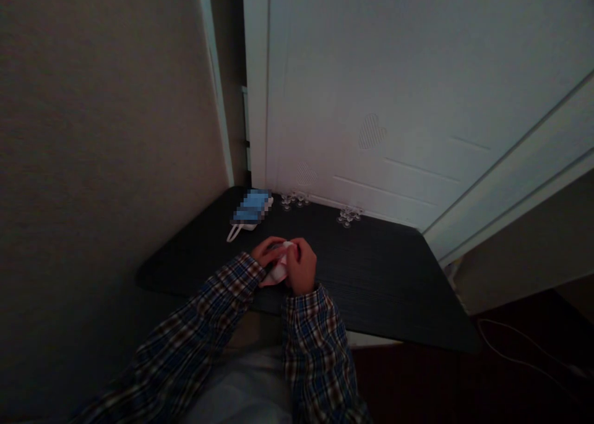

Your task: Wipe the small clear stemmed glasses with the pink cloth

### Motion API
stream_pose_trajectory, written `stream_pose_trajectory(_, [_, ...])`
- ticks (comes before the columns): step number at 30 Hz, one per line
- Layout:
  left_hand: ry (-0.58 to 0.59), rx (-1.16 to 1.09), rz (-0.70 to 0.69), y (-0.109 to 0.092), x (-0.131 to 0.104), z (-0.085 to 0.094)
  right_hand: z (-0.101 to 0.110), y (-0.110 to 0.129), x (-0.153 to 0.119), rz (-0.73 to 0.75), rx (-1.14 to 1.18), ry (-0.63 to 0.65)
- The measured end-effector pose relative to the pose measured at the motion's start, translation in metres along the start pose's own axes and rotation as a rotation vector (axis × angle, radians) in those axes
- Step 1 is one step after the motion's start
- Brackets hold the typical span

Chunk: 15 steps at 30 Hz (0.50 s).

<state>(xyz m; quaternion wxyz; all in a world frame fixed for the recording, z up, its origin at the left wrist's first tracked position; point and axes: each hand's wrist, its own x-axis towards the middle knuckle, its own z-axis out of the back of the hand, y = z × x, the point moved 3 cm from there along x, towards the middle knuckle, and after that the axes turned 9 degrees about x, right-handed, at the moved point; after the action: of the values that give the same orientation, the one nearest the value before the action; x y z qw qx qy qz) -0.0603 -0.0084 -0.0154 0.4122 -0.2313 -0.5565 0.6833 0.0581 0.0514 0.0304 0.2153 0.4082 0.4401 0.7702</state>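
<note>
Over the front part of the dark table, my left hand (269,250) and my right hand (302,264) meet around a small pink-and-white thing (278,273). It looks soft or thin, like a folded wrapper or cloth, but its kind cannot be made out. The fingers of my left hand curl over its left and upper side. My right hand grips it from the right, thumb and fingers closed. Much of the thing is hidden by the fingers. Both forearms wear plaid sleeves.
A device with a pixelated blue screen (252,207) and a white loop strap (234,233) lies at the table's back left. Two clusters of clear plastic discs (295,200) (349,216) rest along the back edge, by a white panel (371,71). A wall (106,114) stands left; a white cable (515,332) lies right.
</note>
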Motion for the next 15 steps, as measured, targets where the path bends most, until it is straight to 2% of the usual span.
stream_pose_trajectory(6, [0.083,0.019,0.017,0.0002,0.0014,0.0014,0.0003,-0.0016,0.0002,0.006,0.0,0.001])
stream_pose_trajectory(15, [0.069,0.012,0.011,-0.0002,0.0001,0.0,0.0001,-0.0019,0.0002,0.009,0.002,-0.003])
